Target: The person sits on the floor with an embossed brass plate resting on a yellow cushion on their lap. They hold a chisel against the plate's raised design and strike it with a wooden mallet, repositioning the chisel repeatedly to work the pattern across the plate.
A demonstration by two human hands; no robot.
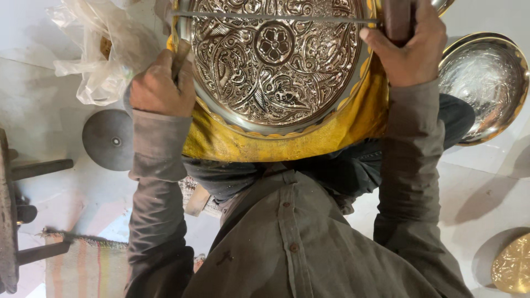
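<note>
A round engraved metal plate (274, 60) with a floral pattern lies on a yellow pad (287, 144) over my lap. A thin straight metal blade (276, 17) stretches across the plate's far part. My left hand (160, 85) is closed on the blade's left handle at the plate's left rim. My right hand (411, 47) grips the dark wooden handle (396, 19) at the blade's right end, beside the plate's right rim.
A second shiny plate (486, 83) lies on the floor at right, a gold embossed disc (512, 266) at bottom right. A grey metal disc (109, 139) and a crumpled plastic bag (105, 49) lie at left. Dark wooden tool (11, 209) and a striped rug (83, 267) at far left.
</note>
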